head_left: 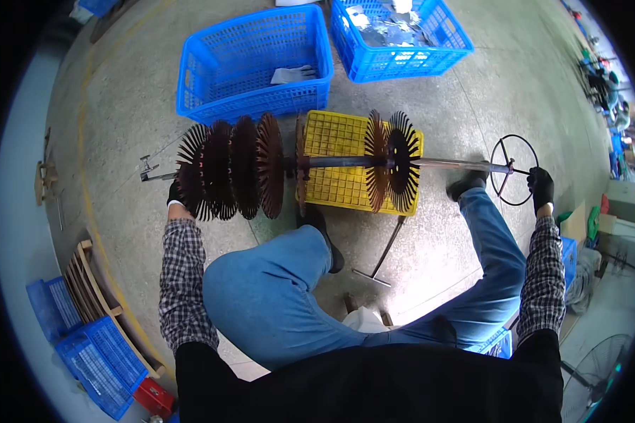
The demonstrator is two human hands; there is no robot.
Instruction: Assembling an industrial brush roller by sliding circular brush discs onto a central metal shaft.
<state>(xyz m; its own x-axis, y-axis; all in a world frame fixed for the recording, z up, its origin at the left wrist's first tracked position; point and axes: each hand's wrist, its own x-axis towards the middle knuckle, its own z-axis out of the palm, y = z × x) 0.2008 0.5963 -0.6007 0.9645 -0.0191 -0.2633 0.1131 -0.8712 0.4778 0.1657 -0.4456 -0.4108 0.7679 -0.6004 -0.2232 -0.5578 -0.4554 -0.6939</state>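
Note:
A long metal shaft lies crosswise in front of me and carries several dark, slotted discs with comb-like edges. Most of them cluster on the left; two finned discs sit right of the middle. At the right end is a thin black handwheel. My right hand, in a black glove, is closed at the handwheel's outer side, on its handle as far as I can see. My left hand, also dark-gloved, is by the leftmost disc, its fingers hidden behind the fins.
Under the shaft sits an upturned yellow crate. Beyond it stand a blue basket with a white glove inside, and another blue basket of metal pieces. A T-handled bar lies between my legs. Blue crates stand at lower left.

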